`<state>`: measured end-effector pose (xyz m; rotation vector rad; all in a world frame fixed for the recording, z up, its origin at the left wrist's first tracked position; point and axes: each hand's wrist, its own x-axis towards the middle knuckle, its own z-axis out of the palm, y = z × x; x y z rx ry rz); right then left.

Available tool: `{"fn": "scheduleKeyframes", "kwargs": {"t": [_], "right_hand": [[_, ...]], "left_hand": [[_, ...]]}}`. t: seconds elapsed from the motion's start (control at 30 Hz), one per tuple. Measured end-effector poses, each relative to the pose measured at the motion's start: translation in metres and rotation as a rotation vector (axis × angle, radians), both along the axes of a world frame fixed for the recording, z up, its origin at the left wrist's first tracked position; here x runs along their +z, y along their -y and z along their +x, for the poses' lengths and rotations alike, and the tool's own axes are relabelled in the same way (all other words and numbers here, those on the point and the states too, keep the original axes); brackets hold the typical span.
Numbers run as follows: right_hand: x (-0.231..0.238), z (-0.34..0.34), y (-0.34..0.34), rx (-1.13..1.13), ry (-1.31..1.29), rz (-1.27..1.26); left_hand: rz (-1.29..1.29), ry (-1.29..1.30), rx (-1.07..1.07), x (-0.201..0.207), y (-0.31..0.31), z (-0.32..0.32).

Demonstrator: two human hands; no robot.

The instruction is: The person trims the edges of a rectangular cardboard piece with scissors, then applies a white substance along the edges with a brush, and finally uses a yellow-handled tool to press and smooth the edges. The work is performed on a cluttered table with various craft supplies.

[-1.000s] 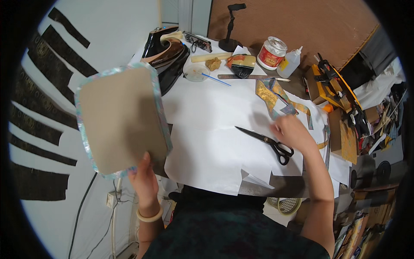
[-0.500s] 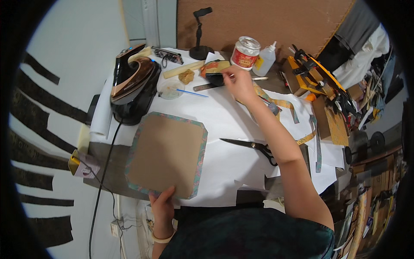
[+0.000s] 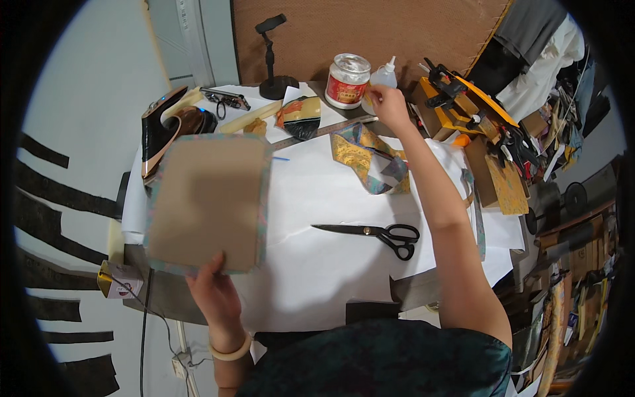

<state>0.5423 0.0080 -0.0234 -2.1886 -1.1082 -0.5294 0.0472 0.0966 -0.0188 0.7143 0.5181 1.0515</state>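
My left hand (image 3: 217, 294) pinches the lower edge of a flat board (image 3: 210, 205) with cut corners. The board has a bare brown face and a blue-green patterned fabric border. It is raised over the table's left side. At the back, my right hand (image 3: 389, 106) closes round a translucent squeeze bottle (image 3: 383, 76) with a pointed nozzle; my fingers hide much of its body. Beside it stands a jar (image 3: 347, 81) with a red label. Black-handled scissors (image 3: 370, 231) lie on white paper (image 3: 297, 264). Patterned fabric strips (image 3: 360, 155) curl below my right hand.
An iron (image 3: 159, 129) stands at the left, partly behind the board. A black stand (image 3: 274, 83) is at the back, with a colourful packet (image 3: 301, 118) in front. A yellow tool box (image 3: 436, 109) is at the right. A cord hangs from the table's left edge.
The board has been lifted and carried up and left by my left hand. My right hand has moved from beside the packet to the squeeze bottle. The view has shifted too.
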Motion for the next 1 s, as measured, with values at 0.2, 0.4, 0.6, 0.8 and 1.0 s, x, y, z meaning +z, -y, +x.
{"fn": "scheduleKeyframes", "kwargs": {"t": [0.2, 0.4, 0.6, 0.8, 1.0], "right_hand": [[0.063, 0.045, -0.038, -0.068, 0.156, 0.085], [0.094, 0.071, -0.09, 0.135, -0.025, -0.502], [0.089, 0.109, -0.11, 0.324, -0.168, -0.769], [0.079, 0.123, -0.119, 0.399, -0.295, -0.831], [0.085, 0.139, -0.099, 0.268, -0.151, -0.483]], "left_hand": [[0.039, 0.09, -0.061, 0.026, -0.018, 0.068], [-0.05, 0.072, -0.074, -0.007, -0.013, 0.112], [-0.13, -0.017, -0.067, -0.027, -0.013, 0.114], [-0.148, -0.017, -0.028, -0.018, -0.009, 0.115], [-0.163, -0.028, -0.049, -0.02, -0.006, 0.119]]}}
